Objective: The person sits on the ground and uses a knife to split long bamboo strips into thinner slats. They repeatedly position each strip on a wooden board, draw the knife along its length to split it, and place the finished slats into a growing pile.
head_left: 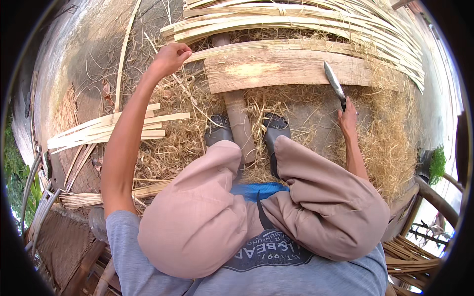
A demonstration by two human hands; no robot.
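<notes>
Grey shirt (306, 278) and bent knees in pinkish-tan trousers (192, 222) fill the foreground of the head view. Beyond them, the left arm stretches forward, its hand (170, 58) curled with fingertips together near the plank's left end; whether it pinches a strand, I cannot tell. Lower and to the right, the right hand (348, 118) grasps a knife (335, 83) by its handle, blade slanting forward and leftward over the wooden plank (296, 69). The plank runs crosswise, pale strips (296, 20) beyond its far edge, open floor (316, 116) before its near edge.
</notes>
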